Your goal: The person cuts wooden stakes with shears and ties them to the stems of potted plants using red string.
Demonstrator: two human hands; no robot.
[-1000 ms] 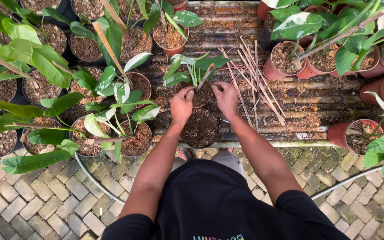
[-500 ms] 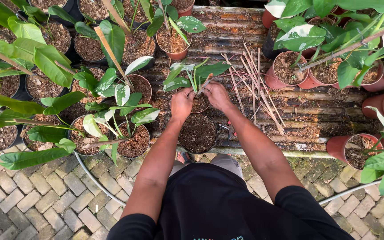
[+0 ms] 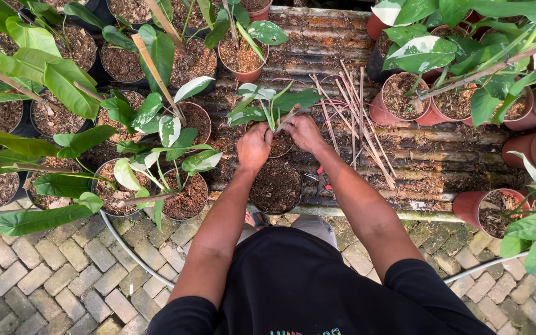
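Overhead view of my two bare arms, which reached forward from the black shirt [image 3: 305, 291] and converged over one small pot [image 3: 278, 144]. My left hand [image 3: 254, 146] lay palm down with fingers curled against the soil at the pot's near-left edge; whether it gripped anything I could not tell. My right hand [image 3: 306, 132] was pinched around the base of the young plant [image 3: 268, 105] standing in that pot, its green and white-mottled leaves spreading away from me. The pot sat on the bench directly beyond a larger soil-filled pot [image 3: 275, 186], which stood just in front of my wrists.

No labels or signs could be made out. A bundle of thin pale sticks [image 3: 358, 118] lay loose on the bench just right of my right hand. A small red-handled tool [image 3: 322, 181] rested near my right forearm; its kind was unclear.

The surface was a weathered bench of rusty corrugated sheet [image 3: 330, 37]. Terracotta-coloured pots [image 3: 398, 99] with variegated foliage stood to the right, dark pots [image 3: 125, 62] with staked broad-leaved plants to the left. Below the bench lay grey interlocking paving [image 3: 63, 279], crossed by a thin pale hose [image 3: 131, 248].
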